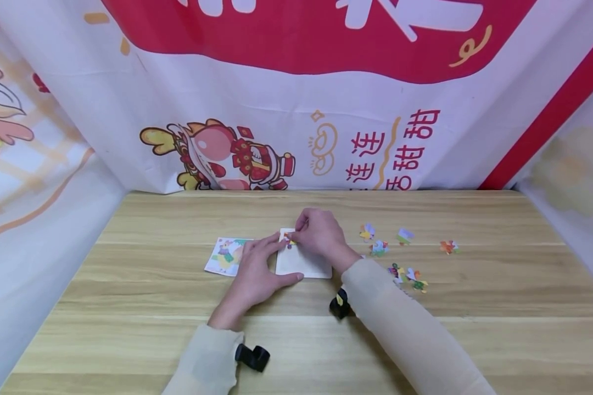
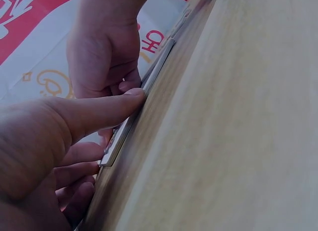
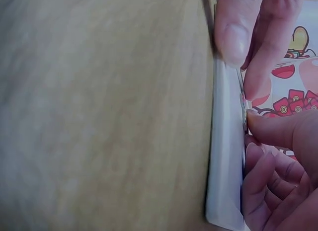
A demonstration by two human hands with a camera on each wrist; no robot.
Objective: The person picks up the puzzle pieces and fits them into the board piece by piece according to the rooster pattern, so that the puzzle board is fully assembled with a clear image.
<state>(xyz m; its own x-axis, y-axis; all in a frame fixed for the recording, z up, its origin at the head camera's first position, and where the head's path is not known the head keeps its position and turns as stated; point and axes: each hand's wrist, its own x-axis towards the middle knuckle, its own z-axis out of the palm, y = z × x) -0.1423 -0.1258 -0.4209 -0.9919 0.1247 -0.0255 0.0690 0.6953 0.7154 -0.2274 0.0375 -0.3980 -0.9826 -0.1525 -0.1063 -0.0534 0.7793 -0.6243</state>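
Note:
A flat white puzzle board point(image 1: 308, 266) lies on the table, with colourful puzzle pieces point(image 1: 289, 245) at its far left corner. My left hand point(image 1: 259, 271) holds the board, thumb along the near edge and fingers at the left side. Over the far part of the board, my right hand point(image 1: 321, 233) bends down with its fingertips on a piece at that corner; the fingers partly hide it. The right wrist view shows the board point(image 3: 226, 156) edge-on, with the right thumb point(image 3: 263, 125) touching the thin piece and the other fingers curled.
A square picture card point(image 1: 223, 257) lies left of the board, partly behind the left hand. Several loose puzzle pieces point(image 1: 379, 248) are scattered to the right, one point(image 1: 449, 247) farther out. A printed cloth point(image 1: 277, 99) hangs along the table's back edge.

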